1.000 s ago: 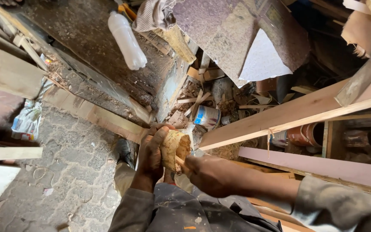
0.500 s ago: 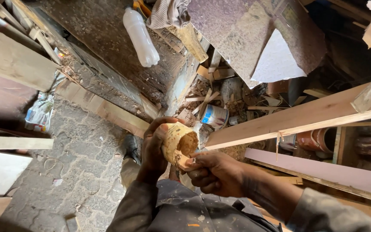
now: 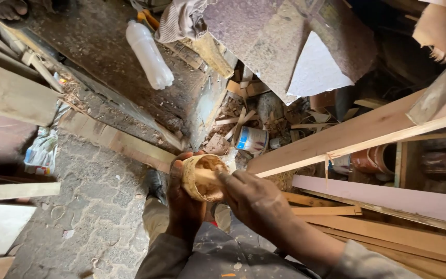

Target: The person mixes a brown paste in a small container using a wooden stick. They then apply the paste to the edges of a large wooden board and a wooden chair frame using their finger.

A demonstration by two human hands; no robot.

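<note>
The right hand (image 3: pixel 249 196) covers the near side of the small glue-crusted container (image 3: pixel 198 178), and the thin stick (image 3: pixel 207 176) runs under its fingers, so the stick's held end is hidden. The left hand (image 3: pixel 181 199) wraps the container's far wall and base, which cannot be seen. A bare foot (image 3: pixel 11 8) is cut off by the top edge, the long plank (image 3: pixel 357 135) runs out past the right edge, and the paint tin (image 3: pixel 250 139) sits half buried among scraps.

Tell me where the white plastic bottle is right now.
In the head view the white plastic bottle lies on its side at upper left, on the dusty dark board, just left of the striped cloth.
</note>
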